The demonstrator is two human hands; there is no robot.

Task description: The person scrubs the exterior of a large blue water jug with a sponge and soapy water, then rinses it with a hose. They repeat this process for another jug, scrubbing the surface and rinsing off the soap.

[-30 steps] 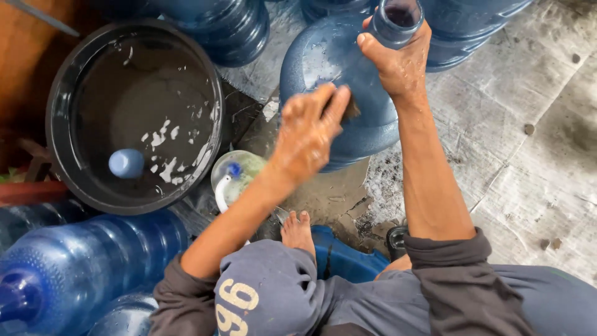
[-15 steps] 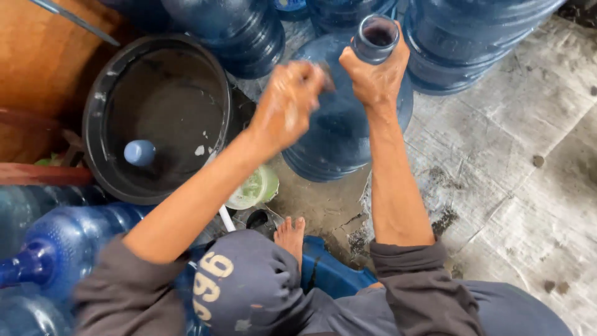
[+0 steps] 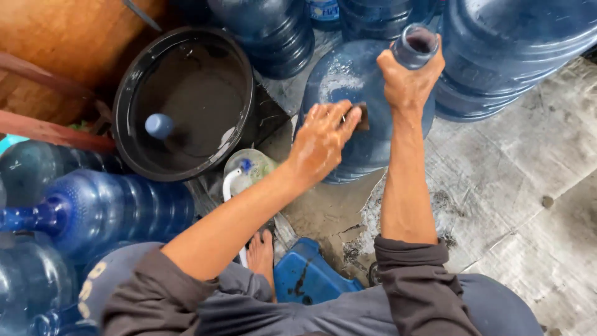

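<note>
Against the far stack of jugs, your right hand (image 3: 410,78) clenched the neck of the big blue jug (image 3: 354,93) while your left hand (image 3: 320,140) pressed a dark scrub pad (image 3: 362,116) onto its soapy shoulder, washing seemingly mid-way, unrinsed.

Basin (image 3: 134,93) left of held jug (image 3: 348,81)

Under both hands, the translucent blue plastic water jug (image 3: 354,93) shows white soapy streaks. Left of the left hand (image 3: 320,140), the round black plastic basin (image 3: 134,93) holds a pale blue cap (image 3: 160,126).
</note>
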